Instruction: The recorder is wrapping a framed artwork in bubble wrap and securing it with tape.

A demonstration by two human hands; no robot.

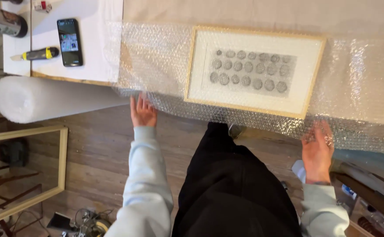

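Frame [254, 70] lies flat on bench [91, 52], centred on wrap [358, 101]. Your left hand [142, 110] open under wrap's near edge, left of frame. Right hand [317, 149] open, fingers curled at overhanging edge, right of frame: both placed to lift it.

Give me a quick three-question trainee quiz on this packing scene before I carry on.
1. True or false: the framed picture lies on the bubble wrap sheet.
2. Which hand is under the sheet's near edge? A) left hand B) right hand C) neither
3. What lies just left of the phone?

Key
1. True.
2. B; its fingers show through the wrap, while the left hand's fingertips only reach the edge.
3. A yellow-and-black utility knife.
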